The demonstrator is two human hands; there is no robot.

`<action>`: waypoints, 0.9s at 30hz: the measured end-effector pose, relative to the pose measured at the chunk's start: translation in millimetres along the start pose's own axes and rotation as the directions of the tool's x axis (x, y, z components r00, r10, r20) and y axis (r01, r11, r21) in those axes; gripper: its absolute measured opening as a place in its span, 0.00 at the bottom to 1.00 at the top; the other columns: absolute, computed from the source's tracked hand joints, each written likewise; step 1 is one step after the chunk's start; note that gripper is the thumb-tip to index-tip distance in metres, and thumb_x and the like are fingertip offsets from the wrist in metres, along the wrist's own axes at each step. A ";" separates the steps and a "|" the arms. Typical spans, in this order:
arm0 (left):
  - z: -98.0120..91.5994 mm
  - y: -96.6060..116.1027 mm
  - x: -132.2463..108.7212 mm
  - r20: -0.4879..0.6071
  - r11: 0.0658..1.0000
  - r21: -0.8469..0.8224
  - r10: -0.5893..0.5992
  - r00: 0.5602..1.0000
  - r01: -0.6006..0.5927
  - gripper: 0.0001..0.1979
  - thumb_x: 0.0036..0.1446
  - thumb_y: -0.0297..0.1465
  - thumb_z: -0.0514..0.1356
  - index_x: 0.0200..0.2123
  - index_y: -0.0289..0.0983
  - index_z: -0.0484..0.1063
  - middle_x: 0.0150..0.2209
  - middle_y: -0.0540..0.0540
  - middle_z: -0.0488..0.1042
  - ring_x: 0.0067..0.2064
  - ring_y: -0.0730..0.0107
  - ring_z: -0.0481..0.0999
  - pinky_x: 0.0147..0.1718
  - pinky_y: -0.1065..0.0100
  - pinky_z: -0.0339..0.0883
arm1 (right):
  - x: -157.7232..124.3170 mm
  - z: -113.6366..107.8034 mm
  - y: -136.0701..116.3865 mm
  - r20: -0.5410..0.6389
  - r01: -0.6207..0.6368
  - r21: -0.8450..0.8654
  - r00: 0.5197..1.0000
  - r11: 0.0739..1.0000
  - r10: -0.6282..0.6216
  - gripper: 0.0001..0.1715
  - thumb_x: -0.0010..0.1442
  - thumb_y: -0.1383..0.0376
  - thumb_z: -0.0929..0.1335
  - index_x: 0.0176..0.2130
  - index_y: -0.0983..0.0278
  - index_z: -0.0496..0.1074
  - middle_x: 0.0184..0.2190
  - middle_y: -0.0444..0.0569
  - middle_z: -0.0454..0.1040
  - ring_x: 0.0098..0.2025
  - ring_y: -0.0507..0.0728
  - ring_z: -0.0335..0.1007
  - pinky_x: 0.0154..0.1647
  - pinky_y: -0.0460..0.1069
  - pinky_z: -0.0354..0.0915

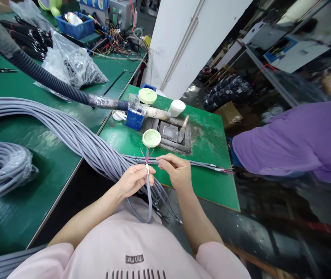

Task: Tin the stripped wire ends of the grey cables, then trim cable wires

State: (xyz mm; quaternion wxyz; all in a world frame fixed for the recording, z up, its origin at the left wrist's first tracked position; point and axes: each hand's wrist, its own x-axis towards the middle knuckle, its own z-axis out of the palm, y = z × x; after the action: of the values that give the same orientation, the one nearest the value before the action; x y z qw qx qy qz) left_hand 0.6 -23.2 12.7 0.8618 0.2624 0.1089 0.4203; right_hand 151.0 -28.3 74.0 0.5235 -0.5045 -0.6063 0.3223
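A grey cable (149, 193) rises in a loop in front of my chest. My left hand (135, 180) pinches it near the end, just at a white band (147, 169). Above the band several thin coloured wires (147, 155) fan out, bare of the grey jacket. My right hand (177, 168) is just right of these wires, thumb and forefinger pressed together. Whether a fine strand lies between those fingertips cannot be made out. Beyond the wires sits a round pale-green lid or shallow dish (152, 138).
A thick bundle of grey cables (75, 135) crosses from the left table. A soldering pot (169, 131) with a scraper (183, 130) is set in the green board, below a ribbed hose (52, 79). A blue box (135, 118) and white cup (177, 107) stand nearby. A purple-clad person (293, 141) is right.
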 end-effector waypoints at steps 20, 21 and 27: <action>0.8 -0.4 5.5 -0.127 0.998 0.041 0.045 0.991 -0.040 0.16 0.44 0.40 0.71 0.31 0.32 0.79 0.22 0.47 0.76 0.24 0.74 0.74 0.27 0.73 0.67 | 10.2 9.0 7.3 -0.026 0.090 -0.046 0.996 0.995 -0.091 0.05 0.55 0.66 0.70 0.28 0.61 0.76 0.25 0.43 0.74 0.28 0.52 0.69 0.32 0.48 0.66; 0.8 1.3 6.4 -0.142 0.999 0.028 0.043 0.989 -0.040 0.17 0.43 0.39 0.72 0.31 0.32 0.78 0.22 0.47 0.76 0.24 0.74 0.74 0.27 0.73 0.67 | 7.6 6.5 8.3 -0.033 0.143 -0.103 0.989 0.984 -0.147 0.04 0.57 0.67 0.69 0.31 0.60 0.76 0.27 0.44 0.75 0.30 0.53 0.70 0.33 0.49 0.67; 4.7 12.1 14.6 -0.206 0.996 -0.019 0.078 0.975 -0.083 0.17 0.42 0.39 0.72 0.29 0.31 0.77 0.23 0.48 0.75 0.24 0.78 0.72 0.28 0.75 0.67 | -6.8 -7.3 12.9 0.335 0.627 -0.372 0.778 0.684 -0.531 0.22 0.59 0.72 0.66 0.50 0.52 0.74 0.49 0.48 0.76 0.50 0.59 0.70 0.50 0.57 0.67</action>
State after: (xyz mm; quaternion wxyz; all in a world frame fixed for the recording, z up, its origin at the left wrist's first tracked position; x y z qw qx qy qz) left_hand 3.6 -7.4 23.7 0.8317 0.2100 0.1808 0.4811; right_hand 161.2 -32.1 61.8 0.3983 -0.3603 -0.8429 0.0337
